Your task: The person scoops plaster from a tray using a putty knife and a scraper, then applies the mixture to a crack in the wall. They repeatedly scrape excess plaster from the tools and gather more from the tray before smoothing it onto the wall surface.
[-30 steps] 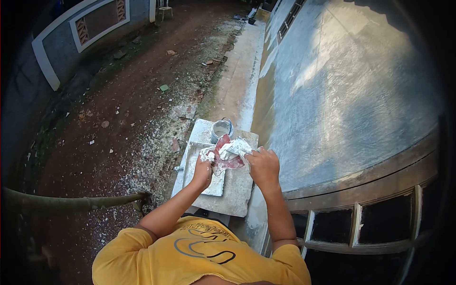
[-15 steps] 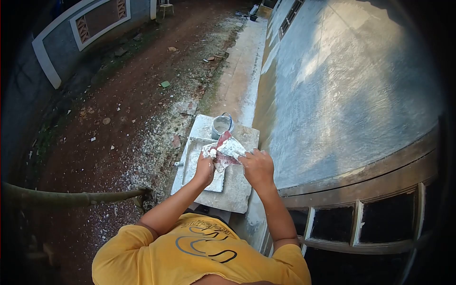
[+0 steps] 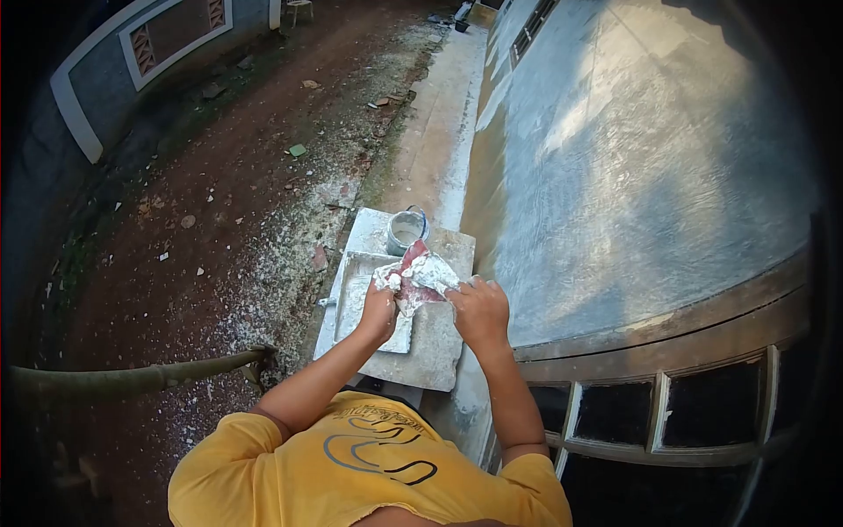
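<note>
My left hand (image 3: 378, 314) is closed around a red flat scraper (image 3: 414, 254), its face heavily smeared with white putty. In my right hand (image 3: 480, 314) is a putty knife (image 3: 434, 273), its blade thickly coated in the same white paste and lying over the red scraper. My fingers hide both handles. Beneath my hands a white-smeared shallow tray (image 3: 399, 343) rests on a pale board (image 3: 438, 356). A small pail (image 3: 407, 230) with whitish contents and a blue handle stands just beyond the tools.
A grey-white plastered wall (image 3: 615, 176) rises on the right, above a wooden window frame (image 3: 659, 422). At the lower left a bamboo pole (image 3: 140, 378) juts in. White-spattered dirt ground (image 3: 219, 220) lies left, and a concrete ledge (image 3: 435, 132) runs along the wall.
The camera view has shifted slightly, moving the surroundings a little left and up. Both hands keep their grips, and the putty knife stays against the red scraper.
</note>
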The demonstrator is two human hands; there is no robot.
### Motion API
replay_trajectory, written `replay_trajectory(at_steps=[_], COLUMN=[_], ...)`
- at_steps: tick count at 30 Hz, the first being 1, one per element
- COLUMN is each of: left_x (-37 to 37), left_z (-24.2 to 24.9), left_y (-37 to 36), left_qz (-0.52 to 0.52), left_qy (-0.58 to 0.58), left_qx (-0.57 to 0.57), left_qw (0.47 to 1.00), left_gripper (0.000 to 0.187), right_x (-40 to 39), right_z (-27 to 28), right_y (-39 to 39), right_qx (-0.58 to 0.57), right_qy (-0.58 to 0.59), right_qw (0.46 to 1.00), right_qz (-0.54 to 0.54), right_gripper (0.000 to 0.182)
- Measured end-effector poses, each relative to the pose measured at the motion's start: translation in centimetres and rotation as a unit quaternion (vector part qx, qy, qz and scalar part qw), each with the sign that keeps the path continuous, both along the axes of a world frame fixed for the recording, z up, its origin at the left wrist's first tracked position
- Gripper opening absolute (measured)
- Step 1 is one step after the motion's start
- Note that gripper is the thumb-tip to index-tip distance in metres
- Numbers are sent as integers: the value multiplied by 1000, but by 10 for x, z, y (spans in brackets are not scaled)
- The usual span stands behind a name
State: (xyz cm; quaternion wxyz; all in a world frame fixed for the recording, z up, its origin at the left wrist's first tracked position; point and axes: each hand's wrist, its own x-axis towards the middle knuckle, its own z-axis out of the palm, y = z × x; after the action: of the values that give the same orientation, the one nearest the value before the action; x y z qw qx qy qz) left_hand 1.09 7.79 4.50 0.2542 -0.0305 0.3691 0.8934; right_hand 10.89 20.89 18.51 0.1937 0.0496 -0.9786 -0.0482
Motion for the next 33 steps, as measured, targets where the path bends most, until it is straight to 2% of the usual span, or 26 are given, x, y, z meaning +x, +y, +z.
replay_trajectory(at_steps=[2,4,9,11,18,20,24,26,33], left_x=[-5,-7,-16,-26,-29,-32,-33,-30,-23], left_z=[-4,-7,-12,-21,-14,-7,-10,-4,-2], left_y=[4,0,-3,-5,-9,-12,-14,-11,-11], left_qz=[-8,3,-2,-12,5,5,0,11,12], left_qy=[17,31,17,26,5,-13,-11,8,10], left_qx=[3,-41,22,-27,-9,-8,-10,-15,-46], left_qw=[1000,999,1000,999,1000,1000,1000,1000,999], left_gripper=[37,36,37,39,35,41,36,33,23], right_x=[-6,-10,-24,-28,-38,-38,-33,-34,-30], right_z=[5,9,1,8,-1,7,14,5,8], right_y=[-1,-2,-8,-9,-14,-9,-12,-17,-10], right_qx=[21,18,28,31,31,44,42,38,-1], right_qy=[-25,-11,-19,-1,-22,-14,-3,-28,-19], right_qw=[999,1000,999,1000,999,999,998,999,1000], right_qz=[-5,-13,-1,-5,-4,-15,-37,2,0], right_gripper=[14,14,13,12,12,11,10,12,13])
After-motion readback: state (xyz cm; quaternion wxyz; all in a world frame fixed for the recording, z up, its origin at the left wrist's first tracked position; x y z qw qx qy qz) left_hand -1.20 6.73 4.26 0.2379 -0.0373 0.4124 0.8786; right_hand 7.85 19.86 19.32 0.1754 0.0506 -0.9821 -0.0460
